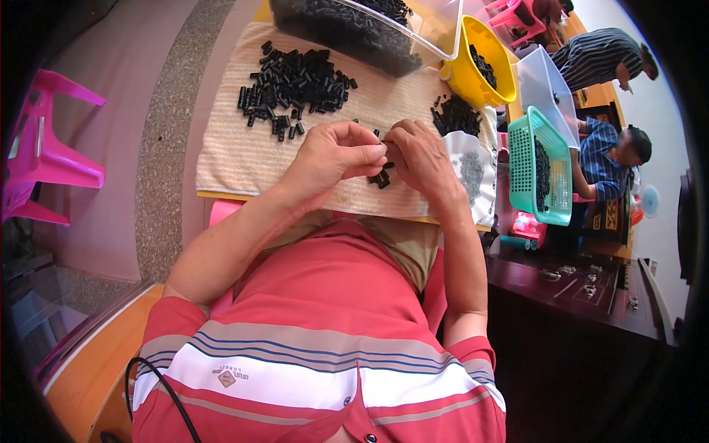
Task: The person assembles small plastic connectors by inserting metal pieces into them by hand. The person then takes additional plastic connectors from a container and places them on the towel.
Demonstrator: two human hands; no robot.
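My left hand (336, 153) is closed in a pinch, thumb against index finger, over the striped towel (236, 159). My right hand (421, 159) meets it at the fingertips, its fingers curled inward. Whatever they pinch is tiny and mostly hidden; only a dark speck shows between them. Just below the fingers lie a few short black cylinders (379, 179). A large heap of such black cylinders (299, 83) spreads to the far left of the hands. Beyond my right hand sits a smaller pile of black pieces (456, 116).
A white scalloped dish (485, 159) holds small grey bits at the towel's right. Behind stand a clear bin (436, 37) of black parts and a yellow basket (509, 81). A green basket (523, 159) is at right. A pink stool (70, 166) stands left; other people sit far right.
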